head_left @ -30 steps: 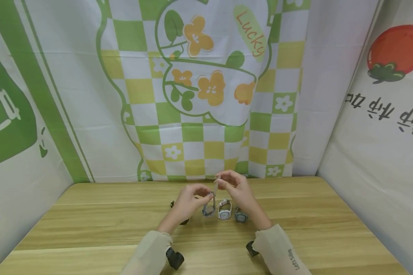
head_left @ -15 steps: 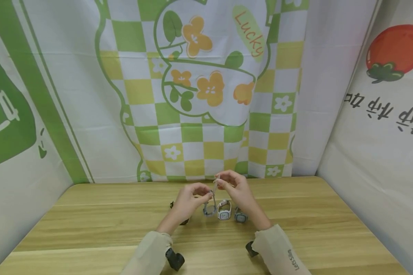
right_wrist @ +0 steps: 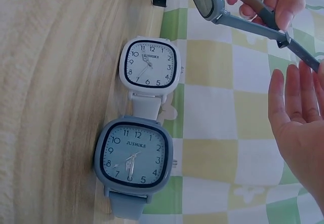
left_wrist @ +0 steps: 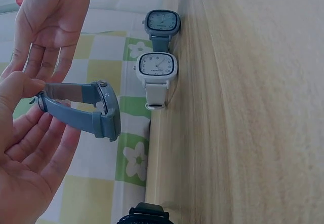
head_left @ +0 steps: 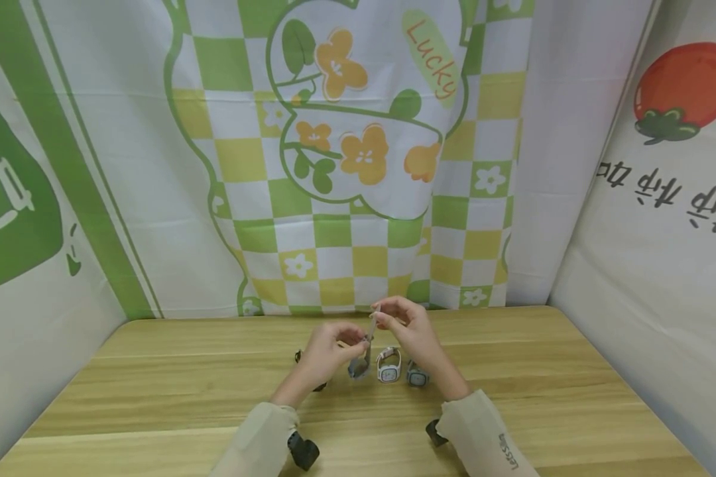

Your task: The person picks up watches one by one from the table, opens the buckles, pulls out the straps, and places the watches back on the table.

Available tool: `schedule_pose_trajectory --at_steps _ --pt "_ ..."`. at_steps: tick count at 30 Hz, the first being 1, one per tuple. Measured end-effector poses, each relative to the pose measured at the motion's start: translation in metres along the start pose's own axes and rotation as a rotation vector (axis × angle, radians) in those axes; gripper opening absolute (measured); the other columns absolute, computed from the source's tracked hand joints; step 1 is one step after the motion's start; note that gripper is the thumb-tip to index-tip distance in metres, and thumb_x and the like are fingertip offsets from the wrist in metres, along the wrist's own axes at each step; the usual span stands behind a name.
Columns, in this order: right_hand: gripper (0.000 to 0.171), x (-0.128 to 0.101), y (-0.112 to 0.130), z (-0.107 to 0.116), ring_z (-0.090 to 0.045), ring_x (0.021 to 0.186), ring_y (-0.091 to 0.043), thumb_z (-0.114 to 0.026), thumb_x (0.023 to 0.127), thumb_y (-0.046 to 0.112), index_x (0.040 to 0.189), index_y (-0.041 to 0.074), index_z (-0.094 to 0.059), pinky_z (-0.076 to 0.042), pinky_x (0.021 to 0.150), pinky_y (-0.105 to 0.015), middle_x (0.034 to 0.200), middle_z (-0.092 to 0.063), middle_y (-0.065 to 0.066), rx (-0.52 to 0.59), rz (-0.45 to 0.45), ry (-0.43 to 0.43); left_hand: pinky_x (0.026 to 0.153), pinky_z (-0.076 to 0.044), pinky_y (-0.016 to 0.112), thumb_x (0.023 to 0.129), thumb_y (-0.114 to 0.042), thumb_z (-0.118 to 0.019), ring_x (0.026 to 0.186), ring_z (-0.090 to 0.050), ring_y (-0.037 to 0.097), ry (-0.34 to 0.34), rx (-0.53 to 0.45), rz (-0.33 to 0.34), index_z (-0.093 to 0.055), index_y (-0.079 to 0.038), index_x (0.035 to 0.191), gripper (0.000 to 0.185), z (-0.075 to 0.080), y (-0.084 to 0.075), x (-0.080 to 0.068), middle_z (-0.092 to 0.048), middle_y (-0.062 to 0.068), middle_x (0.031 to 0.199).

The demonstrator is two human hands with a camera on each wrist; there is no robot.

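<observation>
A blue-grey wristwatch (left_wrist: pixel 76 116) hangs above the table, its strap looped and its case side-on in the left wrist view. My left hand (head_left: pixel 328 348) pinches the strap at the buckle between thumb and finger. Up and to the right, my right hand (head_left: pixel 414 330) pinches the free end of the same strap, which passes through the buckle in the right wrist view. Below the hands a white watch (right_wrist: pixel 150 64) stands on the table, and beside it another blue-grey watch (right_wrist: pixel 134 155). Both show square dials with numerals.
A black watch (left_wrist: pixel 144 214) stands left of the others, mostly hidden behind my left forearm in the head view. The wooden table (head_left: pixel 173 384) ends at a checkered cloth (head_left: pixel 334 258) hanging behind. Printed cloth walls stand on both sides.
The hanging watch case has swung slightly left and turned. My left hand has dropped a touch, and both hands keep their hold on the strap.
</observation>
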State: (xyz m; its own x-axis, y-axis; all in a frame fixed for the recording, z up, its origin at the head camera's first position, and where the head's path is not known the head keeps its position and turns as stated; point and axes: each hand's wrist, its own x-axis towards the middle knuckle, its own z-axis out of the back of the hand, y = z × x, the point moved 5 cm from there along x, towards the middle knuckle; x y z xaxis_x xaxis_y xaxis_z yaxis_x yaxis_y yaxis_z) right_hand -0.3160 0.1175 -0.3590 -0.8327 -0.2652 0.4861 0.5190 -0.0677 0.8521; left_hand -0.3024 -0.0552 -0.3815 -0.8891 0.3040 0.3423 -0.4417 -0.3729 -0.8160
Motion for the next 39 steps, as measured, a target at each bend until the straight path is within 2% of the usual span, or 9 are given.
schedule_pose_trajectory --at_steps 9,19,27,33,39 --pt "0.018 0.0004 0.0001 0.0000 -0.066 0.092 -0.004 -0.065 0.103 -0.001 0.116 -0.013 -0.066 -0.060 0.086 -0.024 0.115 -0.067 -0.031 -0.006 0.011 0.003 0.073 -0.059 0.024 0.097 -0.009 -0.076 0.088 -0.073 0.019 -0.039 -0.020 0.000 -0.078 -0.003 0.101 0.007 0.0009 -0.0015 0.0003 -0.078 0.006 0.093" --pt "0.017 -0.0005 0.0013 -0.0031 -0.067 0.092 -0.003 -0.065 0.103 -0.001 0.116 -0.011 -0.067 -0.060 0.086 -0.025 0.119 -0.065 -0.035 -0.014 0.010 0.019 0.075 -0.060 0.025 0.096 -0.008 -0.076 0.090 -0.073 0.019 -0.063 -0.042 -0.007 -0.078 -0.003 0.101 0.007 0.0018 -0.0027 -0.0011 -0.077 0.006 0.094" --pt "0.028 -0.0005 0.0013 -0.0024 -0.068 0.098 -0.006 -0.066 0.103 0.002 0.128 -0.010 -0.065 -0.062 0.089 -0.033 0.122 -0.069 -0.029 -0.042 0.004 0.041 0.075 -0.061 0.026 0.095 -0.005 -0.076 0.088 -0.072 0.018 -0.095 -0.059 -0.006 -0.078 -0.001 0.102 0.009 0.0016 -0.0024 -0.0012 -0.077 0.006 0.093" --pt "0.030 -0.0014 -0.0014 0.0011 -0.068 0.102 -0.012 -0.067 0.102 0.003 0.130 -0.008 -0.063 -0.060 0.088 -0.028 0.122 -0.068 -0.029 -0.029 -0.050 0.059 0.080 -0.062 0.032 0.095 -0.004 -0.076 0.093 -0.073 0.020 -0.137 -0.079 -0.002 -0.078 -0.002 0.105 0.011 0.0046 -0.0031 -0.0003 -0.077 0.006 0.096" --pt "0.032 -0.0034 -0.0066 0.0005 -0.069 0.107 -0.026 -0.071 0.101 0.007 0.126 -0.008 -0.060 -0.058 0.089 -0.029 0.123 -0.068 -0.024 -0.081 -0.125 0.139 0.082 -0.061 0.030 0.095 -0.003 -0.077 0.092 -0.072 0.017 -0.175 -0.142 -0.012 -0.077 0.001 0.104 0.010 0.0086 -0.0024 0.0018 -0.077 0.011 0.099"
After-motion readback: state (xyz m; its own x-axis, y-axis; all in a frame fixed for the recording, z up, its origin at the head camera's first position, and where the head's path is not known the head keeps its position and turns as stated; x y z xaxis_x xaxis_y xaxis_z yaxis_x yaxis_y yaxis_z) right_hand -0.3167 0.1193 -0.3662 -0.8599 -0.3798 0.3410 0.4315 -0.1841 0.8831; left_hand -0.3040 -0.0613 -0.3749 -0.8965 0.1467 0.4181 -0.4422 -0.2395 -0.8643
